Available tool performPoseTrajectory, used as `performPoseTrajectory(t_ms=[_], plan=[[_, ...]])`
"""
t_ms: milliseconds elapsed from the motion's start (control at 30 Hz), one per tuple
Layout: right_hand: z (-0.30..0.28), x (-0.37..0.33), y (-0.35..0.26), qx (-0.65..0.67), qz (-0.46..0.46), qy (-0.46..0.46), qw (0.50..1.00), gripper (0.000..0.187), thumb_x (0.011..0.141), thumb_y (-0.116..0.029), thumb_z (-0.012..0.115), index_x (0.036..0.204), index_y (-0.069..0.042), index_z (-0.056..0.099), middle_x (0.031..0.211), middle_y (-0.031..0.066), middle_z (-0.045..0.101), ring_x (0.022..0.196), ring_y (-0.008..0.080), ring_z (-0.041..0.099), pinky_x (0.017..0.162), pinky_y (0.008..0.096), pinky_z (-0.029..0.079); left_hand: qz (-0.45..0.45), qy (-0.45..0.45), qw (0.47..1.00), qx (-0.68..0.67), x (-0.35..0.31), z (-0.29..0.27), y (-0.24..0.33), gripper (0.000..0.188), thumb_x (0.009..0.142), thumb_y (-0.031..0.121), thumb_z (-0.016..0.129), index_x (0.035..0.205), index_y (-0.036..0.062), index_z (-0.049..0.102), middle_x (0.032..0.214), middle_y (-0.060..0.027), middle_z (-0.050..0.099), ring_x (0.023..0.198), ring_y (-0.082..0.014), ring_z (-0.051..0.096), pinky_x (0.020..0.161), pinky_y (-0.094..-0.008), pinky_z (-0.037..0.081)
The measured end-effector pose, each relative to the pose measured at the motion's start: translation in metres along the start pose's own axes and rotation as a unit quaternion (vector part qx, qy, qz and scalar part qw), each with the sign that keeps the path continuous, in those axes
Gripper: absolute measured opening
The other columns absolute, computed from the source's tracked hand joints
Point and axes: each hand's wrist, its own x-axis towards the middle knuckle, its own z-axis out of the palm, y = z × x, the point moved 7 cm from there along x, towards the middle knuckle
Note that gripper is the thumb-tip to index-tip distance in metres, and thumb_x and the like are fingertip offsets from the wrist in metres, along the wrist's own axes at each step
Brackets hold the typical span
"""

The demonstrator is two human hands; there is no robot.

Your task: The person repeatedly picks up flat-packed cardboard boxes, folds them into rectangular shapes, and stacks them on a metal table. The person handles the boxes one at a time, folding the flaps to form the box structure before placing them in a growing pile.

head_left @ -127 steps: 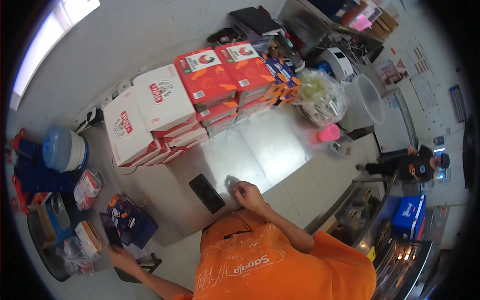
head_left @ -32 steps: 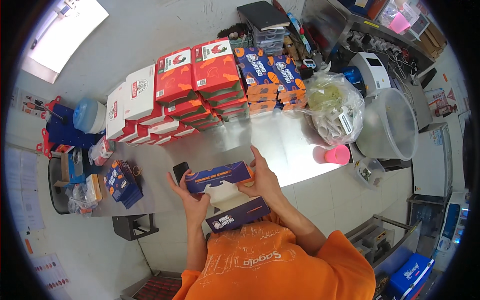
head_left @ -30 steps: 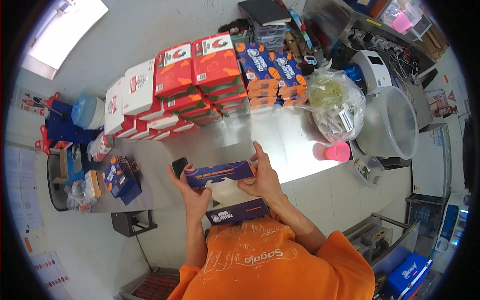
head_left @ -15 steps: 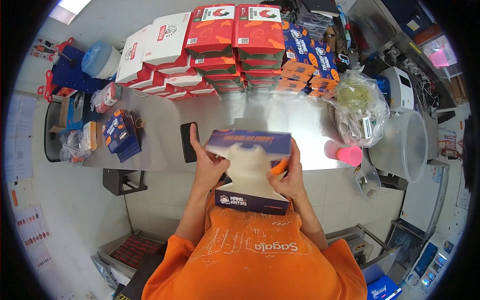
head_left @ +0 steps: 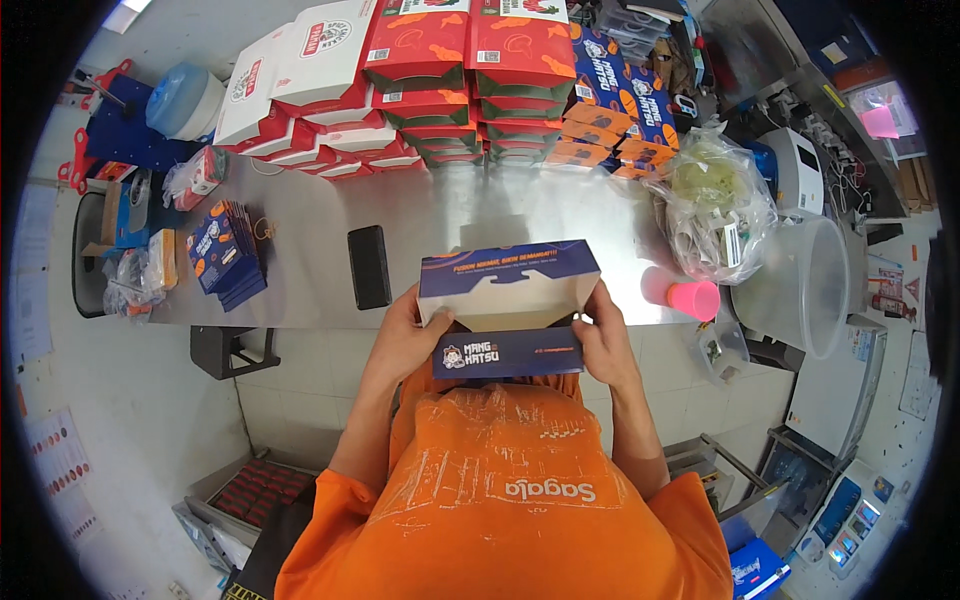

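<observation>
Blue folding carton (head_left: 505,310), opened up with its pale inside showing, sits between both hands just above the near edge of the steel table (head_left: 300,290), close to the person's orange shirt. The left hand (head_left: 405,340) wraps the carton's left end, thumb hooked over the edge into the opening; the right hand (head_left: 605,340) clasps the right end, fingers curled round the side wall. Both are closed on the carton.

Half a second ago the carton was held much the same way; about a second ago it was a flat, narrow strip stretched between the hands, and it has since been spread into a box shape. Four seconds back only one hand rested on the table and no carton was in hand.

Left of the carton a black phone (head_left: 369,265) lies flat on the table. Further left is a pile of flat blue cartons (head_left: 226,255). To the right stands a pink cup (head_left: 688,298), with a clear plastic bag (head_left: 715,210) of greenish contents beyond it and a clear tub (head_left: 810,285) beside that. Along the far edge run stacks of red and white boxes (head_left: 400,80), with blue and orange boxes (head_left: 615,110) at their right end.
</observation>
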Motion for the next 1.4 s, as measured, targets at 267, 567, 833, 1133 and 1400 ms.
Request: performPoseTrajectory(t_ms=[267,567,833,1133,1400], plan=[[0.004,-0.021,0.024,-0.111,0.13,0.113,0.979,0.033,0.089,-0.006,0.053,0.121,0.006,0.054,0.092,0.0218,0.069,0.074,0.025,0.069,0.067,0.0339,0.054,0.071,0.021,0.994,0.075,-0.019,0.012,0.019,0.029,0.093,0.003,0.059,0.122,0.0001,0.06,0.1,-0.0141,0.07,0.093,-0.016,0.066,0.084,-0.032,0.054],[-0.003,-0.029,0.038,-0.133,0.096,0.064,0.984,0.032,0.091,-0.003,0.054,0.122,0.003,0.058,0.096,0.022,0.07,0.087,0.028,0.071,0.076,0.0392,0.056,0.025,-0.098,0.993,0.054,-0.011,0.008,-0.013,0.031,0.095,0.005,0.057,0.125,-0.0017,0.058,0.101,-0.0126,0.07,0.091,-0.0117,0.062,0.085,-0.0284,0.051],[0.003,-0.026,0.058,-0.05,0.153,0.017,0.987,0.038,0.09,-0.001,0.062,0.128,0.001,0.059,0.117,0.0146,0.068,0.108,0.0227,0.065,0.094,0.0352,0.05,0.075,-0.007,0.979,0.192,0.012,0.004,-0.021,0.037,0.086,0.008,0.068,0.121,-0.0011,0.059,0.086,-0.0113,0.071,0.079,-0.0169,0.066,0.075,-0.0307,0.051],[0.004,0.015,0.126,-0.064,0.237,-0.147,0.958,0.059,0.087,0.003,0.066,0.143,-0.007,0.048,0.121,0.0089,0.064,0.11,0.0183,0.06,0.099,0.0333,0.049,-0.072,-0.184,0.977,0.084,0.08,0.018,-0.08,0.065,0.078,0.007,0.077,0.138,0.0015,0.052,0.128,-0.0141,0.064,0.117,-0.0217,0.06,0.102,-0.0345,0.047],[0.023,-0.003,0.158,-0.117,0.099,-0.055,0.987,0.058,0.09,0.005,0.061,0.144,-0.008,0.046,0.125,0.013,0.063,0.116,0.0242,0.061,0.1,0.0369,0.048,0.005,-0.197,0.966,0.168,0.086,0.012,-0.132,0.06,0.08,0.01,0.079,0.134,0.0035,0.056,0.128,-0.0128,0.065,0.119,-0.0241,0.06,0.102,-0.0364,0.048]])
